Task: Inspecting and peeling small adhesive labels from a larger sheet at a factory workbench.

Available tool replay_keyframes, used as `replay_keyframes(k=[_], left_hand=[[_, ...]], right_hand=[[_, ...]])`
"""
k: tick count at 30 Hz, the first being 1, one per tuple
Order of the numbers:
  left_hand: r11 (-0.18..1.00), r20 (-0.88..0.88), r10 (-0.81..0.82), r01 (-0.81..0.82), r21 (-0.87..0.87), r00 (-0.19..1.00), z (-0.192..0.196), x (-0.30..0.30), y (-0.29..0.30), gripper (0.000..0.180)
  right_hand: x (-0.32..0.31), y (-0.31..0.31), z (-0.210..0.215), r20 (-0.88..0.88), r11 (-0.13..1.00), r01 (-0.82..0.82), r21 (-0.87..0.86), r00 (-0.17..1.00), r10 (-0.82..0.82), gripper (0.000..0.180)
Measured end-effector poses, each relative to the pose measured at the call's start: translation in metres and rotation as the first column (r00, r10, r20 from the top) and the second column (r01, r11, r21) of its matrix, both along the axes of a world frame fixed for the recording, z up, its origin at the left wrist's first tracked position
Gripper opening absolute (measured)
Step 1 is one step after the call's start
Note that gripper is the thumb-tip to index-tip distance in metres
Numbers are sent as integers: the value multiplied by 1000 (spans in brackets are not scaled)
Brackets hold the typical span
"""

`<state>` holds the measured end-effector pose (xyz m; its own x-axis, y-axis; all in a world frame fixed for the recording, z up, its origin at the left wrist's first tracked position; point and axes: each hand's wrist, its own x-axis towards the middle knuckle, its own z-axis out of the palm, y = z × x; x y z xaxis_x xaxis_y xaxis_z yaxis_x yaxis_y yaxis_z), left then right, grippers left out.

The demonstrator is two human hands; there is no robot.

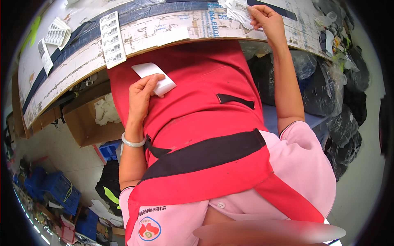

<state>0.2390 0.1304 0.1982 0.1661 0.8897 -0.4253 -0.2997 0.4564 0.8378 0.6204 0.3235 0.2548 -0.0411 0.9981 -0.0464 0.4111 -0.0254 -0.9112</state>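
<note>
My left hand [143,95] pinches a curled strip of white paper [148,70] in front of the red apron, just below the table edge. The side of the strip facing up is blank. Over the far right of the table, my right hand [266,21] has thumb and fingers closed at the edge of a loose pile of white labels [237,11]; a label appears to be between the fingertips. On the table, a stack of printed label sheets [112,40] lies left of centre, its near end by the edge.
Further left lie a fanned bundle of labels [58,33] and a single label strip [45,56]. A blank white sheet [172,36] rests near the table edge [139,50]. Below are a cardboard box [84,125], a blue crate [61,190] and black plastic bags [324,92].
</note>
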Motion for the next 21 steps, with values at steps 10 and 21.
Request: replay_keyframes(k=[10, 21], left_hand=[[974, 129, 222, -214, -74, 966, 23, -56, -43, 32], [498, -47, 790, -685, -532, 611, -193, -217, -156, 50]], right_hand=[[-1, 13, -20, 706, 995, -39, 89, 707, -36, 51], [-112, -22, 18, 265, 898, -168, 406, 962, 60, 22]])
